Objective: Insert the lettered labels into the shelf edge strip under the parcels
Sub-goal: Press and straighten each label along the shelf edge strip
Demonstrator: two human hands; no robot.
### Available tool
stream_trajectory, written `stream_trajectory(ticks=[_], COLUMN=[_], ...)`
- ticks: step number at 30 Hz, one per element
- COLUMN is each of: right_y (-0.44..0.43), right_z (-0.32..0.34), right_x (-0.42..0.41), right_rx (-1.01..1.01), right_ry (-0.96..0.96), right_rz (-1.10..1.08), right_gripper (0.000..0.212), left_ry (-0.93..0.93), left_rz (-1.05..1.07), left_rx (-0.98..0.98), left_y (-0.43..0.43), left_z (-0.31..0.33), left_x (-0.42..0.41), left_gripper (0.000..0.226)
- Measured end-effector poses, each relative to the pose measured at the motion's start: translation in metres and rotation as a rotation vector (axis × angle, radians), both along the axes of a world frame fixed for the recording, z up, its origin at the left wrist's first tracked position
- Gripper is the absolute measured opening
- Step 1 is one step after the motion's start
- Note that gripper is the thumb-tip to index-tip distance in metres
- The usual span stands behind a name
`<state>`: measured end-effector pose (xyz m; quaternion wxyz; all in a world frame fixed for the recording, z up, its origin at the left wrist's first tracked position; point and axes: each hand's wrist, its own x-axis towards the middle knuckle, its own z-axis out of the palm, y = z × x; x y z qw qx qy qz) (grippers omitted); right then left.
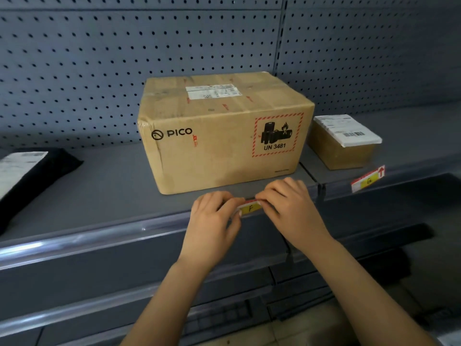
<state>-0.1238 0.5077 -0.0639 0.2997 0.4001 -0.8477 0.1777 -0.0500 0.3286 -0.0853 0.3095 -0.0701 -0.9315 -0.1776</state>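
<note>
Both hands, left [214, 211] and right [287, 203], pinch the F label [250, 208] at its ends; best to seat one long edge in the strip [124, 236] first; press evenly, keeping it centred under the box [224, 131].

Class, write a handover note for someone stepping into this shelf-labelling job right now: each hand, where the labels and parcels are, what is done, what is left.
Left hand: pinches the left end of the F label.
Right hand: pinches its right end.
The F label is at the edge strip, in front of the big box. I cannot tell whether it is fully seated.
Done: the G label sits on the strip below the small box.
Left: press F home. No label shows under the black parcel at the far left, so that one probably comes next.
</note>
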Motion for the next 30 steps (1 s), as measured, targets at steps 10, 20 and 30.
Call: stream_trajectory(ticks=[10, 20, 30], right_y=[0.013, 0.017, 0.052], right_z=[-0.017, -0.028, 0.006], right_x=[-0.016, -0.025, -0.022], right_rx=[0.015, -0.003, -0.093], right_ry=[0.098, 0.077, -0.052], right_rz=[0.137, 0.201, 0.070], right_gripper=[0.007, 0.010, 0.022], left_ry=[0.190, 0.195, 0.125], left_rz=[0.166, 0.221, -0.024], left_rx=[-0.117, -0.101, 0.056], left_y=[0.023, 0.031, 0.056], left_z=[-0.031, -0.042, 0.014], left_x=[0.004, 0.004, -0.011], left_gripper=[0.036, 0.045, 0.044])
